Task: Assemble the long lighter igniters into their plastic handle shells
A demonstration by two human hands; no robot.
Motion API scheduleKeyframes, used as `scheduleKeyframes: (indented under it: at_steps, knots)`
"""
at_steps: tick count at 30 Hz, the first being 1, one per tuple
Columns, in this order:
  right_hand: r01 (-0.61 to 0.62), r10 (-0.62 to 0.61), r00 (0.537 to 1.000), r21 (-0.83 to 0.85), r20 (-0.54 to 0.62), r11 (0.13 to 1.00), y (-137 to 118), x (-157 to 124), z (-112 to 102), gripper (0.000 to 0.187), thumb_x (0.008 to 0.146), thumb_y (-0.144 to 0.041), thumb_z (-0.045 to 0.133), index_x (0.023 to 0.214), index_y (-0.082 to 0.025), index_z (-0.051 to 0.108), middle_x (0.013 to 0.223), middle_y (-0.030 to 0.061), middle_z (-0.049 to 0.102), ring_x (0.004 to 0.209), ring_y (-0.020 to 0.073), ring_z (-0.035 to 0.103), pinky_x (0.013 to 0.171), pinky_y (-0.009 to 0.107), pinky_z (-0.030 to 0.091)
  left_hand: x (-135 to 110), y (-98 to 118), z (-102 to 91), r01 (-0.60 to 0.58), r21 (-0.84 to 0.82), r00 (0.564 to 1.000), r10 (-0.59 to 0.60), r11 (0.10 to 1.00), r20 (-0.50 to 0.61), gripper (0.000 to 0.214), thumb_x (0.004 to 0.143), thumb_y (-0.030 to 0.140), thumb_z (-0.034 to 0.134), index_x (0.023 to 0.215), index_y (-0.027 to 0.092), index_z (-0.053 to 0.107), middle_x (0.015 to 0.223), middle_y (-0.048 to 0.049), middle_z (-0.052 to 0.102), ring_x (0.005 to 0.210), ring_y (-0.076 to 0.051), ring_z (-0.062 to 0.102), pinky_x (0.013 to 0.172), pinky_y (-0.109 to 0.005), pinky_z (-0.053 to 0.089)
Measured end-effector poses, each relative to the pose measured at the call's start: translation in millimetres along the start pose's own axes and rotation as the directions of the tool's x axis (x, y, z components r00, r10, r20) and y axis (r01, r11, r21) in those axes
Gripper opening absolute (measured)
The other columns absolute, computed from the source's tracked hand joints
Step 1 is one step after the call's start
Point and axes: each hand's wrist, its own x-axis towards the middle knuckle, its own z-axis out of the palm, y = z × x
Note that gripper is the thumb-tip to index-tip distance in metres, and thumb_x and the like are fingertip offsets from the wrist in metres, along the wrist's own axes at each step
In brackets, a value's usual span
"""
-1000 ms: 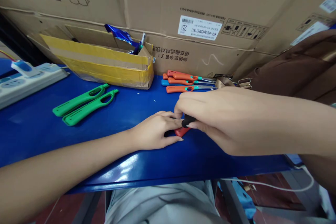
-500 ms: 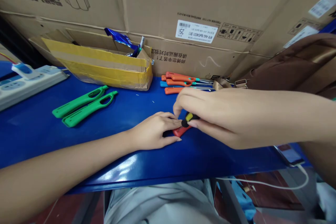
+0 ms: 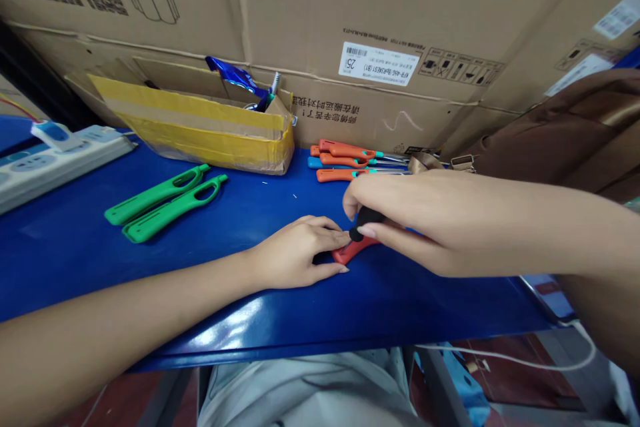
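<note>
A red-orange long-necked lighter [image 3: 353, 251] lies on the blue tabletop, its middle and far end covered by my hands. My left hand [image 3: 300, 253] holds its near end, fingers along the far side and thumb along the near side. Above it, my right hand [image 3: 415, 220] grips the black handle of a screwdriver [image 3: 369, 216], whose short shaft points down at the lighter. Where the tip touches is too small to make out. Behind my right hand is a pile of finished-looking lighters [image 3: 345, 159], orange and blue, with metal necks. Two green lighter shells [image 3: 173, 207] lie to the left.
A yellow-taped cardboard box [image 3: 210, 140] holding a blue packet stands at the back, against large cartons [image 3: 300, 20]. At far left lies a white power strip [image 3: 65, 157]. On the right are a brown bag [image 3: 540, 127] and a phone [image 3: 553, 297] with a white cable.
The screwdriver handle has turned in my right fingers: its yellow part no longer shows. My left hand stays on the lighter. The whole view has shifted slightly.
</note>
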Motion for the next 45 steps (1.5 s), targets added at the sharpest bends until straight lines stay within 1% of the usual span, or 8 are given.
scheduleKeyframes:
  at_steps: [9,14,18,22,25,33,37,45]
  knots:
    - [-0.358,0.308,0.923,-0.219,-0.231,0.908,-4,4,21,0.049,0.100,-0.057,0.047,0.083,-0.016,0.067,0.056,0.0039,0.058,0.052,0.0175,0.050,0.054,0.029,0.016,0,0,1.1,0.022,0.016,1.000,-0.022,1.000,0.018,0.027,0.094,0.033,0.070,0.118,0.020,0.072,0.124,-0.0077,0.075,0.121,-0.026,0.065,0.104,-0.042,0.050]
    - [-0.317,0.412,0.807,0.278,-0.424,0.907,13,-18,25,0.045,0.096,-0.052,0.058,0.067,-0.019,0.063,0.052,-0.0028,0.049,0.048,0.0110,0.040,0.053,0.028,0.026,-2,0,-4.4,0.012,0.094,0.999,-0.015,0.995,0.033,0.039,0.095,0.031,0.064,0.132,0.016,0.066,0.129,-0.0111,0.072,0.122,-0.027,0.064,0.105,-0.044,0.051]
    - [-0.127,0.788,0.453,0.844,-0.418,0.521,40,-24,44,0.042,0.093,-0.057,0.061,0.070,-0.022,0.056,0.047,-0.0063,0.040,0.041,0.0104,0.037,0.047,0.027,0.029,-1,1,-15.7,0.010,0.228,0.996,-0.031,0.974,0.086,0.047,0.091,0.027,0.062,0.136,0.014,0.063,0.134,-0.0130,0.069,0.123,-0.030,0.063,0.105,-0.046,0.051]
    - [0.226,0.836,0.547,0.968,-0.036,-0.107,67,-11,79,0.033,0.089,-0.048,0.067,0.077,-0.022,0.052,0.057,-0.0061,0.053,0.041,0.0083,0.040,0.045,0.024,0.040,8,8,-20.0,0.076,0.322,0.991,-0.108,0.944,0.083,0.052,0.093,0.039,0.062,0.138,0.013,0.061,0.129,-0.0161,0.070,0.118,-0.031,0.065,0.102,-0.045,0.053]
    - [0.315,0.746,0.659,0.865,0.096,-0.390,80,-4,99,0.012,0.089,-0.029,0.061,0.087,-0.018,0.056,0.072,-0.0010,0.064,0.050,0.0091,0.052,0.046,0.020,0.046,22,15,-13.7,0.106,0.385,0.983,-0.156,0.917,0.101,0.058,0.097,0.042,0.061,0.144,0.010,0.055,0.128,-0.0186,0.069,0.114,-0.032,0.066,0.099,-0.045,0.054]
    - [0.413,0.773,0.634,0.837,0.018,-0.359,90,-12,114,0.011,0.084,-0.017,0.060,0.095,-0.018,0.062,0.074,-0.0002,0.064,0.063,0.0116,0.061,0.057,0.022,0.054,61,17,-9.6,0.180,0.466,0.915,-0.321,0.866,0.245,0.054,0.094,0.016,0.061,0.147,0.011,0.050,0.124,-0.0175,0.063,0.111,-0.031,0.063,0.093,-0.040,0.053]
    - [0.476,0.812,0.581,0.830,-0.048,-0.291,93,-12,116,0.018,0.083,-0.019,0.063,0.101,-0.018,0.065,0.075,-0.0006,0.062,0.065,0.0119,0.062,0.060,0.023,0.054,61,10,-46.1,0.127,0.400,0.925,-0.254,0.908,0.282,0.026,0.093,0.012,0.054,0.114,0.016,0.069,0.111,-0.0120,0.062,0.105,-0.026,0.062,0.090,-0.035,0.053]
    - [0.539,0.881,0.434,0.838,-0.191,-0.083,88,-15,113,0.031,0.067,-0.025,0.063,0.097,-0.017,0.062,0.084,-0.0013,0.059,0.067,0.0102,0.057,0.059,0.023,0.048,64,-9,-132.3,0.239,0.525,0.917,-0.368,0.817,0.155,0.036,0.101,0.037,0.041,0.122,0.017,0.064,0.114,-0.0112,0.063,0.100,-0.025,0.065,0.089,-0.033,0.052]
